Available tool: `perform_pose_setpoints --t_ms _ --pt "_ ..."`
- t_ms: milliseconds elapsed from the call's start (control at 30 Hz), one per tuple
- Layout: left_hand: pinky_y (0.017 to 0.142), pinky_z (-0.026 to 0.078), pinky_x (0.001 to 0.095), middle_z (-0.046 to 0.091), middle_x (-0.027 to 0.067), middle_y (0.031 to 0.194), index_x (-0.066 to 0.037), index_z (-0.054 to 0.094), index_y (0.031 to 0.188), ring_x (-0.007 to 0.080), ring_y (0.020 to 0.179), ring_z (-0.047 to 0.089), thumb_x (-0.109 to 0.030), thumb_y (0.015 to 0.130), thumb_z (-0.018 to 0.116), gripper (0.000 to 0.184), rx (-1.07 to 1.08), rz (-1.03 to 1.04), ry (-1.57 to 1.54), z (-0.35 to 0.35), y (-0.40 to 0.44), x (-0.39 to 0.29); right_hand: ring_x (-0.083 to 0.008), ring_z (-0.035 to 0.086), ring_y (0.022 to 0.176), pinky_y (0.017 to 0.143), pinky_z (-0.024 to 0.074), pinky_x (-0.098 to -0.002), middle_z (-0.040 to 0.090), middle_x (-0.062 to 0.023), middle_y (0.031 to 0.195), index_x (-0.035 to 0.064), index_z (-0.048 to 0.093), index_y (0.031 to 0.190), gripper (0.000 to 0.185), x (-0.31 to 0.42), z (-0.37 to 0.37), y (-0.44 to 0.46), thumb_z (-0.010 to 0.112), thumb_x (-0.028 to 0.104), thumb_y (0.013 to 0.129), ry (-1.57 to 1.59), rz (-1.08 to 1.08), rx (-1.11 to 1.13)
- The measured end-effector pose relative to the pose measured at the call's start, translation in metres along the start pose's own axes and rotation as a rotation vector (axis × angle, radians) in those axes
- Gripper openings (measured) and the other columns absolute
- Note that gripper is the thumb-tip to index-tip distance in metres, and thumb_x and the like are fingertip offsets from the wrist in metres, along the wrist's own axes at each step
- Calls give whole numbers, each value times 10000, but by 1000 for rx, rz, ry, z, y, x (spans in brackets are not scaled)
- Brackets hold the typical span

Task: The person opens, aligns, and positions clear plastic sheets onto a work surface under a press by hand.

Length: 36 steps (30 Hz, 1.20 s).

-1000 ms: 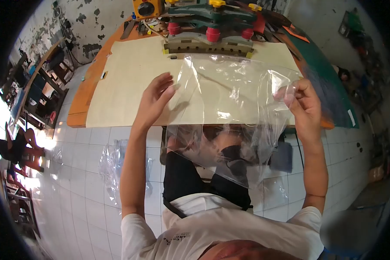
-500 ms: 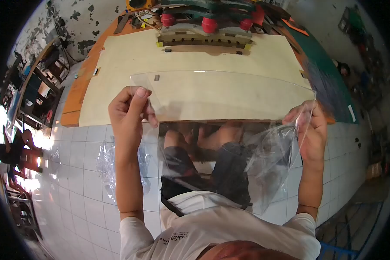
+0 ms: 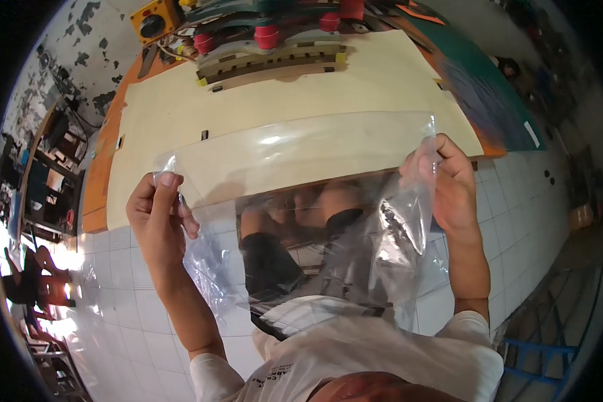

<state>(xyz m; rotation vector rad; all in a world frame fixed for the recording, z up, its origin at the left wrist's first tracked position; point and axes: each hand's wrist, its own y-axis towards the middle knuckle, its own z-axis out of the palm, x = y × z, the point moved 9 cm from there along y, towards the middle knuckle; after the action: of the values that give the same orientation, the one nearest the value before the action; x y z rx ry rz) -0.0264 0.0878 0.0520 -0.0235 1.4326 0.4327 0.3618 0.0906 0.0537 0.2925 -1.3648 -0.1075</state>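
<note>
A clear plastic sheet [image 3: 301, 144] is stretched between my two hands, above my lap and the table's near edge. My left hand [image 3: 159, 204] pinches its left corner, thumb on top. At the right corner my right hand [image 3: 443, 181] grips the sheet, its fingers partly behind the plastic. The right part of the sheet hangs down in shiny folds. Through it show my dark shorts and knees. Beneath lies the cream-covered table top [image 3: 161, 114], with a small dark block [image 3: 204, 135] on it just beyond the sheet.
A machine with red knobs [image 3: 266, 37] and a long slotted metal bar [image 3: 268, 65] stand at the table's far side. A yellow box [image 3: 155, 21] is at the back left. A green mat [image 3: 476, 87] covers the right side. Crumpled plastic [image 3: 211, 264] lies on the tiled floor.
Both hands still hold the sheet. Its left corner has dropped and its right corner has risen, so it tilts. The view has turned, shifting the table and machine to the left.
</note>
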Motion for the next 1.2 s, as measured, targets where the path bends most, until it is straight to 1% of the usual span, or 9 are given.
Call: perform_pose_setpoints --t_ms 133,300,400,467,633,800,867,967,1200 --pt "414 427 233 569 55 719 28 609 790 95 526 553 -174 894 666 234 25 14 -12 1 1 5 -151 618 777 757 501 -287 639 -113 890 18 534 995 152 -2 1 0 606 107 895 -47 1 12" --pt "808 487 283 679 149 964 53 669 965 199 929 641 -134 910 621 201 -157 591 263 8 -16 -38 -113 609 895 835 462 -253 656 -78 971 -2 560 1022 143 -27 -4 0 570 86 910 19 87 44" --pt "822 520 318 680 178 975 61 670 941 253 964 659 -124 912 609 197 60 456 165 15 -17 -33 -137 611 946 874 460 -275 652 -91 1013 -10 564 1057 182 -51 -10 4 545 99 912 46 209 77" --pt "727 549 335 702 168 867 65 654 842 216 744 676 -82 898 651 157 59 293 4 24 -23 -33 -154 609 982 906 455 -292 648 -100 1040 -18 568 1092 221 -59 -8 10 538 109 913 44 267 116" --pt "687 562 297 689 171 879 77 647 871 198 742 681 -39 888 658 118 173 243 -35 48 -32 -41 -197 539 1166 1031 368 -307 610 -126 1189 -36 566 1203 336 34 -10 21 557 146 921 -471 -347 -322" --pt "687 565 282 673 168 917 86 644 901 184 748 676 -9 889 629 97 277 302 1 68 -40 -50 -206 581 1100 984 417 -322 641 -117 1149 -18 616 1139 268 68 77 34 582 124 914 -710 -467 76" --pt "693 543 336 678 163 881 47 654 843 218 697 672 -156 870 659 205 224 227 47 72 -42 -48 -204 634 967 905 475 -322 680 -98 1014 -5 658 1059 221 57 118 37 616 145 903 -754 -361 351" --pt "681 543 336 672 156 878 39 643 842 215 719 672 -159 869 663 201 260 226 38 74 -46 -51 -137 623 867 794 492 -280 687 -74 927 -27 672 997 242 49 149 36 590 194 944 -703 -224 555" --pt "602 504 232 664 121 856 60 636 857 135 699 658 -17 886 636 83 316 219 -59 65 -51 -60 -100 601 787 743 481 -257 674 -54 826 -36 675 906 185 40 159 32 644 146 918 -457 157 539"
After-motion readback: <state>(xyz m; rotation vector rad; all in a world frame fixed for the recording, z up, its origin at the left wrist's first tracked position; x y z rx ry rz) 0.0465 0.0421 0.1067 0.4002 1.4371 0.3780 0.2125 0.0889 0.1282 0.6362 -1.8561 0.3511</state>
